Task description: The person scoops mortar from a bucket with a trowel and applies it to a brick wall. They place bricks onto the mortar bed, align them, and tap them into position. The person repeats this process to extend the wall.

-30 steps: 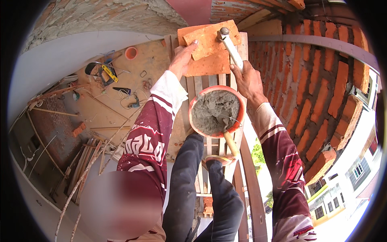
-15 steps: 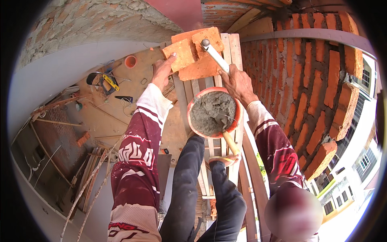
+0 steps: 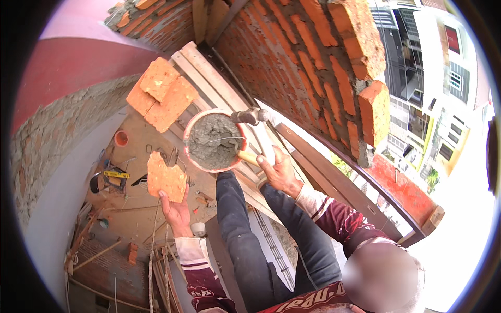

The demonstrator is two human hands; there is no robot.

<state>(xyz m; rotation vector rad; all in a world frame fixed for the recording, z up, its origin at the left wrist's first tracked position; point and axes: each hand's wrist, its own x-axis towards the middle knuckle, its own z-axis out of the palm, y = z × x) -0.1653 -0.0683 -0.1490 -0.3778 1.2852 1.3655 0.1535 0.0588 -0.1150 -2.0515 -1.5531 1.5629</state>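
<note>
My left hand (image 3: 176, 209) holds a broken orange brick piece (image 3: 165, 173) with a jagged top edge, left of the bucket. My right hand (image 3: 282, 172) grips the white handle of a hammer (image 3: 250, 117); its steel head hangs over the right rim of a round orange bucket (image 3: 188, 141) full of wet grey mortar (image 3: 210, 133). A trowel's wooden handle (image 3: 250, 157) sticks out of the bucket beside that hand. Above the bucket, orange bricks (image 3: 169, 109) and a broken piece (image 3: 157, 78) lie stacked on wooden planks (image 3: 201, 67).
A partly built brick wall (image 3: 300, 57) with jagged end is at right, an opening onto buildings (image 3: 454, 78) beside it. My legs (image 3: 235, 224) are below the bucket. Far below, a floor holds tools (image 3: 115, 175), a small bucket (image 3: 121, 138) and sticks (image 3: 96, 255).
My left hand has moved down and left, lifting the broken piece away from the stack. My right hand with the hammer has come down beside the bucket. The view has turned.
</note>
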